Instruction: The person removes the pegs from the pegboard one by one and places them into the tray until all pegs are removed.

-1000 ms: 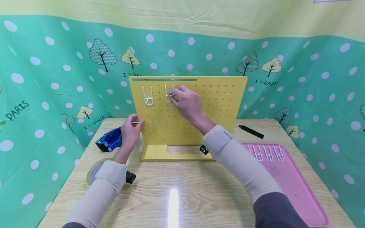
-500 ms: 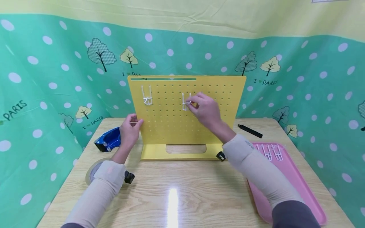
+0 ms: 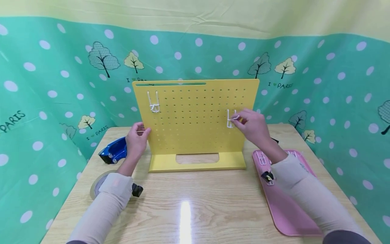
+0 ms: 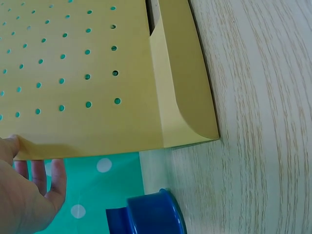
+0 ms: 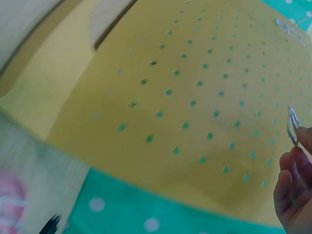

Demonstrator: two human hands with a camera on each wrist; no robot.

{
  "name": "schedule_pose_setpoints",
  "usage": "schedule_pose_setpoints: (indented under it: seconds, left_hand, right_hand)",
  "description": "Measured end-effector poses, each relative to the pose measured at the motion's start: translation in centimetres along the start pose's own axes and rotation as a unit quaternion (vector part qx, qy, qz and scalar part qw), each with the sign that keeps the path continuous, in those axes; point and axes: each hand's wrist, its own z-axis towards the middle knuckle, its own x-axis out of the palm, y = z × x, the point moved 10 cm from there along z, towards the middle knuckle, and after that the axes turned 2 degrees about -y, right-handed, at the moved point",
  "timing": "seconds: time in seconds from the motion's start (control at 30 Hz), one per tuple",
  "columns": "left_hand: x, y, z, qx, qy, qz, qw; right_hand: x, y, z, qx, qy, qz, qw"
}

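A yellow pegboard (image 3: pixel 195 135) stands upright on its base on the wooden table. My left hand (image 3: pixel 136 139) grips its left edge, the thumb in front and the fingers behind, as the left wrist view shows. Between thumb and fingers my right hand (image 3: pixel 254 125) pinches a white wire hook (image 3: pixel 229 119) in front of the board's right part. Whether that hook touches the board I cannot tell. Another white wire hook (image 3: pixel 154 105) hangs at the board's upper left. Part of the held hook is hidden by the fingers.
A pink tray (image 3: pixel 292 217) with several white hooks lies at the right, partly under my right forearm. A blue tape dispenser (image 3: pixel 117 150) and a tape roll (image 3: pixel 96 184) are at the left. Behind the right wrist a black object (image 3: pixel 275 140) is mostly covered.
My right hand has carried the white hook rightward and down along the board, from near the upper-left hook to the right side. The left hand has kept its grip on the edge.
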Motion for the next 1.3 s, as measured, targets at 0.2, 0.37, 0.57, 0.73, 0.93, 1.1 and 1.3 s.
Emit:
schedule_pose_setpoints:
  seconds: [0.2,0.37,0.57,0.73,0.93,1.1,1.3]
  left_hand:
    - [0.0,0.2,0.0,-0.002,0.003,0.003,1.0000]
    - [0.1,0.4,0.0,-0.004,0.003,0.005,1.0000]
    - [0.3,0.2,0.2,-0.002,0.007,0.005,1.0000]
    - [0.3,0.1,0.1,0.000,0.007,0.000,1.0000]
    - [0.1,0.1,-0.1,-0.002,0.004,0.008,1.0000]
    - [0.2,0.1,0.0,0.003,0.006,0.006,1.0000]
    - [0.3,0.4,0.1,-0.002,0.007,0.007,1.0000]
  right_hand:
    - [-1.0,-3.2,-2.5,0.028,0.037,-0.007,0.9989]
    - [-1.4,-6.3,-4.7,0.062,0.083,-0.028,0.9942]
    - [-2.7,-10.2,-7.4,0.092,0.111,-0.050,0.9882]
    - [-3.2,-13.1,-10.3,0.118,0.150,-0.056,0.9800]
    - [-2.4,-15.5,-14.2,0.115,0.202,-0.067,0.9702]
    - [-1.5,-16.9,-17.0,0.129,0.244,-0.048,0.9601]
    - [-0.6,-17.3,-19.2,0.125,0.273,-0.018,0.9536]
